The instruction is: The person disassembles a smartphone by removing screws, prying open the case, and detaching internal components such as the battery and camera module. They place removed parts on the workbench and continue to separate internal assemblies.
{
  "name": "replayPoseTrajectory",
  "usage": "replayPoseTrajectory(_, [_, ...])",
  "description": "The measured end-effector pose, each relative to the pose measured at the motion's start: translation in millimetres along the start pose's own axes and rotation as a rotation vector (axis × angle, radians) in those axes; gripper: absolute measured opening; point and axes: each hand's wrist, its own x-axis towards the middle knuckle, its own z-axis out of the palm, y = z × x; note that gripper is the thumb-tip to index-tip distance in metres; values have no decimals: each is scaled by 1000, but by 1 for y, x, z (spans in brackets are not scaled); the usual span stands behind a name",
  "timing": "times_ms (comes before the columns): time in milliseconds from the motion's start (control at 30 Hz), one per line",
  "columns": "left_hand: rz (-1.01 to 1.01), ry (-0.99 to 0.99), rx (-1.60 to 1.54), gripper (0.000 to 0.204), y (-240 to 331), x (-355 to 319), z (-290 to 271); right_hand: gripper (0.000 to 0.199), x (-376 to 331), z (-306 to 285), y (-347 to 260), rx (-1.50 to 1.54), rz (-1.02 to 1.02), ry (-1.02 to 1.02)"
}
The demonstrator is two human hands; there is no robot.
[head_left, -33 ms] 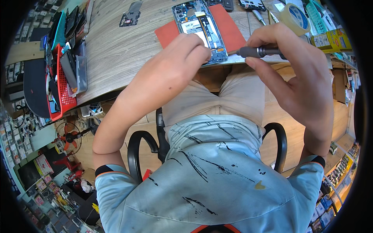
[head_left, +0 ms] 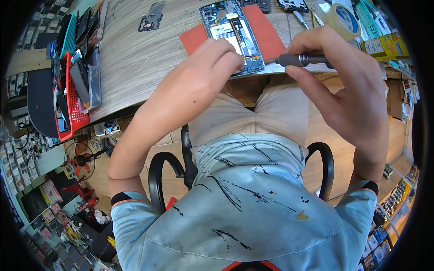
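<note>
An opened phone (head_left: pixel 228 31) with its back cover off lies on a red mat (head_left: pixel 266 34) near the front edge of the wooden table (head_left: pixel 135 58). My left hand (head_left: pixel 203 77) holds the phone's near end, with the fingers curled over its lower edge. In my right hand (head_left: pixel 343 86) is a grey screwdriver (head_left: pixel 300 59), held level. Its tip points left at the phone's lower right corner.
A red basket (head_left: pixel 74 108) packed with phones and parts stands at the table's left end. A loose dark phone part (head_left: pixel 151 20) lies left of the mat. A tape roll (head_left: pixel 342 19) and a yellow box (head_left: pixel 382 45) sit at the right. Black chair armrests (head_left: pixel 160 171) flank my lap.
</note>
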Motion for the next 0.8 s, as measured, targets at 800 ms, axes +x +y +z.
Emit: replayPoseTrajectory(800, [161,28,443,20,18,7,4,26,11,-6,6,8,-10,-80])
